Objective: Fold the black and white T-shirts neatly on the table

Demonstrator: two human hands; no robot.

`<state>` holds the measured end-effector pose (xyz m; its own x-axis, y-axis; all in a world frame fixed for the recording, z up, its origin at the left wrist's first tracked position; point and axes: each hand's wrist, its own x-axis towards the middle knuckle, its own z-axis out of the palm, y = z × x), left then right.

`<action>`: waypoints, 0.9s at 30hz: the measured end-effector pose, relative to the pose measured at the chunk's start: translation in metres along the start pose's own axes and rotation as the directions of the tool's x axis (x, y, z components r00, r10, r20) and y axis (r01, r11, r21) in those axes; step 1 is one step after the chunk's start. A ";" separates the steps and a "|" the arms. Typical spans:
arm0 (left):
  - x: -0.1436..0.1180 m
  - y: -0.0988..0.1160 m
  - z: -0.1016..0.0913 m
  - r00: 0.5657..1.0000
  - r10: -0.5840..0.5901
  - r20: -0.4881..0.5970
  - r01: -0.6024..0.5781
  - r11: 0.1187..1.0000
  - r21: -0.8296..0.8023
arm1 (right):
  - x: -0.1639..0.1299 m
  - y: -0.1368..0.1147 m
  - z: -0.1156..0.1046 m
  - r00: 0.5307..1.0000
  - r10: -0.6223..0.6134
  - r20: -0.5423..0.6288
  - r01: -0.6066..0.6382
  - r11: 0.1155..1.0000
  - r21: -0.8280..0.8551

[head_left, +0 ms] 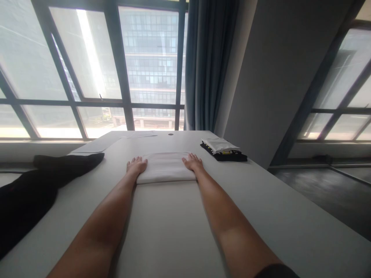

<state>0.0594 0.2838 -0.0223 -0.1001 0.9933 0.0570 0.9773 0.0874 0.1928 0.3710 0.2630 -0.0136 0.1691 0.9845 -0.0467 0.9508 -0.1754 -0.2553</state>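
Note:
A white folded cloth [165,168], perhaps a garment, lies flat on the white table [171,227] in front of me. At its left side rests my left hand [136,166], fingers spread and pointing away from me. My right hand [193,162] touches the cloth's right side, its fingers likewise apart. Neither hand grips anything. The cloth's near edge runs straight between my two wrists.
Folded clothes [223,148], white on top of black, form a small stack at the right. A dark garment [37,189] hangs over the left edge. White paper sheets [98,144] lie at the far left. Behind the table are a curtain [205,69] and windows.

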 end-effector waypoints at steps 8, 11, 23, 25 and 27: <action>-0.038 -0.018 -0.005 0.995 0.086 0.054 -0.088 0.995 0.046 | -0.049 0.011 0.000 0.993 0.031 -0.112 -0.035 0.999 -0.037; -0.055 -0.031 -0.010 0.978 0.185 0.096 -0.190 0.980 0.054 | -0.067 0.018 -0.006 0.994 0.041 -0.101 -0.048 0.997 -0.066; -0.096 -0.055 -0.017 0.951 0.290 0.103 -0.297 0.954 0.053 | -0.119 0.059 -0.050 0.999 0.010 -0.035 -0.016 0.987 -0.160; -0.098 -0.054 -0.017 0.953 0.288 0.098 -0.294 0.954 0.057 | -0.124 0.070 -0.052 0.999 0.017 -0.035 -0.022 0.987 -0.161; -0.099 -0.054 -0.018 0.954 0.284 0.094 -0.291 0.955 0.064 | -0.124 0.084 -0.056 0.997 0.080 -0.014 -0.081 0.982 -0.171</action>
<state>0.0132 0.1794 -0.0203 0.2000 0.9796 0.0176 0.9741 -0.2007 0.1043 0.4446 0.1260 0.0250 0.2481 0.9672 -0.0535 0.9642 -0.2519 -0.0822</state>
